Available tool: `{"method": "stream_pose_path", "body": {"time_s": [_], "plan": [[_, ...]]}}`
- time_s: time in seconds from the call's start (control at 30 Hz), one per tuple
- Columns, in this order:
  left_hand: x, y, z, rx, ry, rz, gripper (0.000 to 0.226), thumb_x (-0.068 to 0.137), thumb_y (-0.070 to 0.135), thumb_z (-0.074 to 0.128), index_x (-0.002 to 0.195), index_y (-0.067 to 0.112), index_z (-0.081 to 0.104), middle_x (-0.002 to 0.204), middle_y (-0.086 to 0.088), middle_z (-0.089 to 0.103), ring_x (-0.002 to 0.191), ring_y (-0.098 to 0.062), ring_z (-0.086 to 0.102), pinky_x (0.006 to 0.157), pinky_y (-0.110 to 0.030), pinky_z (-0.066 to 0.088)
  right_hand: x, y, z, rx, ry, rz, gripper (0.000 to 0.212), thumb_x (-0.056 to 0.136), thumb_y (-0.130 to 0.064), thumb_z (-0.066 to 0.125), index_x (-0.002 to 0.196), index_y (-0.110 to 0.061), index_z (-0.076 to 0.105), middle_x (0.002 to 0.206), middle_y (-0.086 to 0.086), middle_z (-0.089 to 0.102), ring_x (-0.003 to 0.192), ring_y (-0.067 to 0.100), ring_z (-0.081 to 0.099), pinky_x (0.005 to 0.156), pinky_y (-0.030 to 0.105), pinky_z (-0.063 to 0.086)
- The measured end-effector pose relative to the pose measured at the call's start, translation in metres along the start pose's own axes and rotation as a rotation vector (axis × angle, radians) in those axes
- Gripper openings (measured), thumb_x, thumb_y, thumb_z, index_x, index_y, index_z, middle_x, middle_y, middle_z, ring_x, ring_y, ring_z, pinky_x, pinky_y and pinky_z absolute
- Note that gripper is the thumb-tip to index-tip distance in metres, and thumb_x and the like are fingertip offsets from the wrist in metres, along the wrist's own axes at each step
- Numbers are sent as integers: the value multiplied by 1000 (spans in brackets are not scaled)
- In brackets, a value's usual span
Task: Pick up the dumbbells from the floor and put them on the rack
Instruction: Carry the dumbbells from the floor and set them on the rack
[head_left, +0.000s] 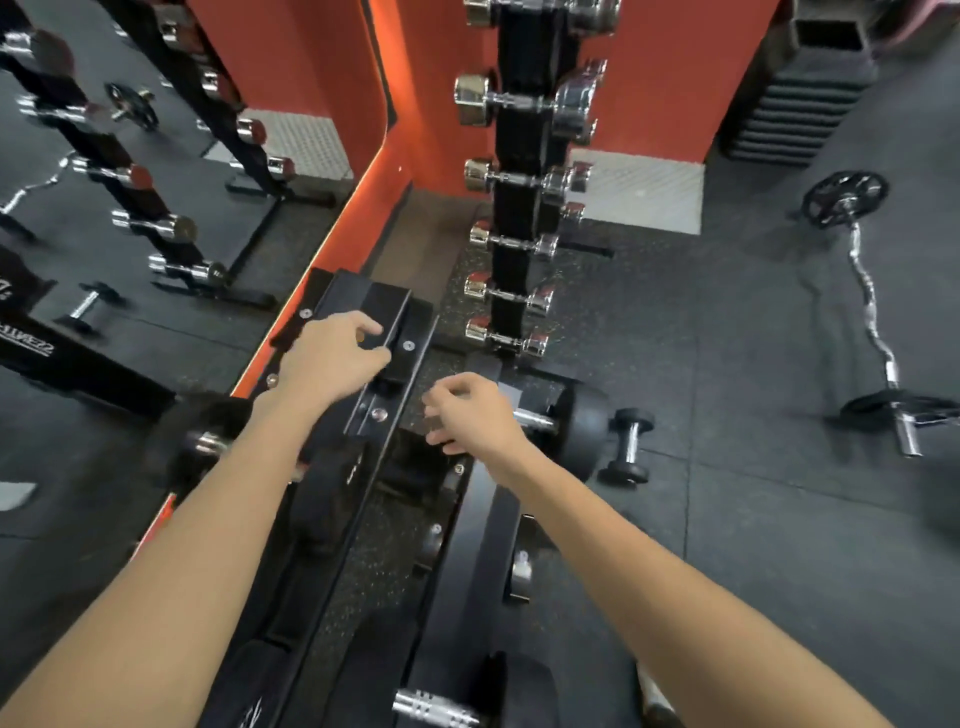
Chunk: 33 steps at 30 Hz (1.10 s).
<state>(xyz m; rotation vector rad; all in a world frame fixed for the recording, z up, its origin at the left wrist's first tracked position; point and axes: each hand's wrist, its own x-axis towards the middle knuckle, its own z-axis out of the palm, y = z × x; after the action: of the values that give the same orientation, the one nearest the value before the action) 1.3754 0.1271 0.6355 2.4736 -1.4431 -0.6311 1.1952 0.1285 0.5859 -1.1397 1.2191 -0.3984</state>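
Note:
A small black dumbbell (628, 447) with a chrome handle stands on the dark rubber floor, just right of the black horizontal rack (384, 338). A large black dumbbell (582, 415) rests at the rack's right side, its chrome handle partly hidden behind my right hand (470, 415). That hand hovers over the rack with fingers loosely curled, holding nothing. My left hand (332, 353) rests over the rack's top plate, fingers bent and apart, empty. A chrome handle (434, 706) shows at the bottom edge.
A tall black vertical rack (519, 208) holds several chrome dumbbells straight ahead against the orange wall. A mirror on the left reflects the racks. A curl bar (867, 312) with plates lies on the floor at right. Stacked black steps (800, 104) stand at the far right.

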Motion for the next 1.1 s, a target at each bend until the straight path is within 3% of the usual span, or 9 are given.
{"method": "stream_pose_path", "body": {"time_s": [0.17,0.27,0.4,0.5,0.6,0.77,0.87,1.0,1.1], "plan": [[-9,136,65,-352,-99,176,21,83,20,72,101,29,76,92,12,73,91,-4,68,90,-23,50,-1,20,-145,-21,226,-73,13,88,-25,58,81,-26,69,78,-7,76,64,12,74,66,34,64],[-10,210,117,-454,-179,175,26,81,21,71,105,28,76,90,11,75,89,-6,71,88,-23,53,0,33,-239,-142,299,-77,15,82,-29,57,88,-25,70,78,-4,77,63,12,75,70,33,63],[-7,282,188,-533,-279,46,35,78,23,70,113,27,71,92,5,75,93,-14,72,86,-33,57,11,48,-343,-250,312,-90,16,86,-31,58,96,-24,69,87,-4,77,74,16,75,81,42,61],[-1,316,240,-692,-359,-163,41,85,18,69,126,22,63,104,-3,72,95,-19,72,80,-34,60,33,55,-400,-366,260,-79,20,88,-29,61,104,-21,69,95,0,75,91,22,71,81,35,56],[11,334,284,-865,-419,-371,35,92,16,66,126,19,60,113,-5,70,99,-20,70,76,-30,56,71,67,-433,-494,172,-71,23,91,-31,62,111,-23,68,98,-3,70,96,18,65,77,27,43],[54,340,382,-987,-368,-561,22,95,12,62,117,15,62,115,-9,66,104,-24,66,88,-35,55,158,116,-458,-622,37,-44,25,92,-31,63,115,-23,65,89,-14,59,94,18,59,77,28,42],[93,327,471,-1036,-273,-646,12,94,10,62,102,18,65,98,-5,66,92,-22,64,88,-35,54,232,181,-467,-668,-28,-42,23,91,-29,63,113,-21,66,88,-17,60,95,15,59,74,24,42],[144,304,606,-1020,-212,-774,29,90,14,64,118,15,68,94,-2,71,96,-22,71,85,-39,60,327,291,-480,-685,-75,7,16,90,-28,64,105,-24,67,87,-12,66,85,11,60,57,5,36],[174,288,695,-972,-146,-845,26,88,18,64,112,19,71,105,-4,73,98,-24,69,76,-35,60,388,368,-482,-688,-165,81,14,90,-30,67,103,-25,67,86,-14,68,83,9,64,64,13,45]]}}
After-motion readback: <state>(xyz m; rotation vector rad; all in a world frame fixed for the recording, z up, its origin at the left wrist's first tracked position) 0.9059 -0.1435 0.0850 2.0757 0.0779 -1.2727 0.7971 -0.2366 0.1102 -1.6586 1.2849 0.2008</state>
